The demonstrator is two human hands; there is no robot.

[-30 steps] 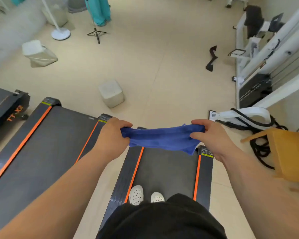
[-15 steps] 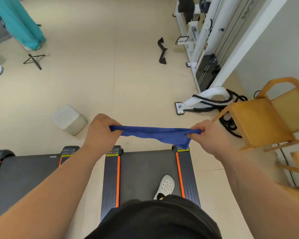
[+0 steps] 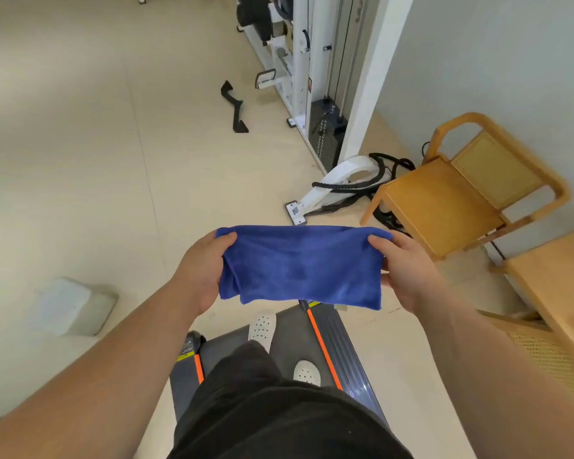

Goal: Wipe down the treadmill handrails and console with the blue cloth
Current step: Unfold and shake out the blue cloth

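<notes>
Blue cloth (image 3: 300,266) is hanging spread between both hands, above the treadmill belt (image 3: 289,346). Looking soft, light, limp, so best gripped bunched at its edges. Plush, folded double. Left hand (image 3: 201,270) and right hand (image 3: 405,270) are each pinching a side edge, fingers closed on fabric.

Bare forearms, black shorts (image 3: 279,422), white perforated clogs (image 3: 262,327) on both feet.

The pale floor (image 3: 80,127) carries the treadmill (image 3: 342,346) underfoot, a grey block (image 3: 73,306) to its left, a black strap (image 3: 234,107), a white machine (image 3: 299,77), and a wooden chair (image 3: 451,197) by the wall.
</notes>
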